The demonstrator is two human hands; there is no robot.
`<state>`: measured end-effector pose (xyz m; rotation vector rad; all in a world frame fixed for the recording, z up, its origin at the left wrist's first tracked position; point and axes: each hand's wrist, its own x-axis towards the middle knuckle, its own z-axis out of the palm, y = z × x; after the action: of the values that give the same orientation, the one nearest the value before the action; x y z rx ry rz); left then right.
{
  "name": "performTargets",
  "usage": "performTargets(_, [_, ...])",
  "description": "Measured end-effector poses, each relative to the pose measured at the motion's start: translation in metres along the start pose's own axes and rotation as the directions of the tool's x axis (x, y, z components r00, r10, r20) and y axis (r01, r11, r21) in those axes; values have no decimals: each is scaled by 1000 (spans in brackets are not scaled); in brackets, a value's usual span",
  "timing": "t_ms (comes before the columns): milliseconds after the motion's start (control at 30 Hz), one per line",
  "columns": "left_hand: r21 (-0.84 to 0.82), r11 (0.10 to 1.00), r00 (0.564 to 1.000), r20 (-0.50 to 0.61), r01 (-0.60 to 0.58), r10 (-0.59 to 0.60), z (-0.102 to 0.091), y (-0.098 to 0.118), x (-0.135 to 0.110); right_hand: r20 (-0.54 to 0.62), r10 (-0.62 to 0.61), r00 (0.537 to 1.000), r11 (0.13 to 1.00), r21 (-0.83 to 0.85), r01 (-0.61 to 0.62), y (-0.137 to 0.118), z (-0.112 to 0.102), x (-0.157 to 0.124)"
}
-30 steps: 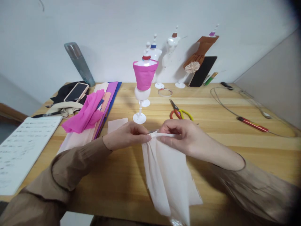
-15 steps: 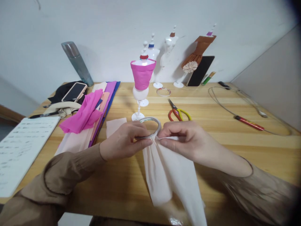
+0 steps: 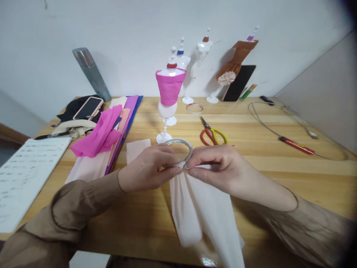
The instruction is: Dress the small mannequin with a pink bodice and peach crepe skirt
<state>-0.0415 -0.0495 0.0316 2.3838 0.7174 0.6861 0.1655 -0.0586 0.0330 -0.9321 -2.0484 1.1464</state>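
Note:
My left hand [image 3: 145, 169] is closed around a thin roll of clear tape [image 3: 179, 152], held upright above the wooden table [image 3: 279, 163]. My right hand [image 3: 220, 167] pinches the gathered top edge of a pale pink sheet of crepe paper [image 3: 200, 212] right beside the roll. The paper hangs in folds toward the table's front edge. A small white mannequin wearing a magenta paper wrap [image 3: 170, 89] stands just beyond my hands.
Red and yellow scissors [image 3: 212, 134] lie behind my right hand. A stack of coloured paper sheets [image 3: 111, 130] and a phone [image 3: 89, 108] sit at left, a white printed sheet [image 3: 25, 175] at far left. More mannequins [image 3: 200, 56], a tape ring [image 3: 194, 108] and a wire [image 3: 295, 126] are farther back.
The tape roll has come into view in my left hand and risen slightly. Both hands stay together at the paper's gathered top edge.

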Motion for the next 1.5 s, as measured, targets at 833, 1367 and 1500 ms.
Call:
performTargets(833, [239, 967, 995, -54, 92, -81, 2, 0, -1, -163, -25, 986, 958, -287, -23, -2, 10, -2])
performTargets(1367, [223, 970, 995, -52, 96, -86, 2, 1, 0, -134, -10, 991, 977, -213, -19, -2, 6, -1])
performTargets(1500, [211, 972, 995, -32, 104, -100, 1, 0, -1, -169, 16, 985, 985, -166, -44, 0, 4, 2])
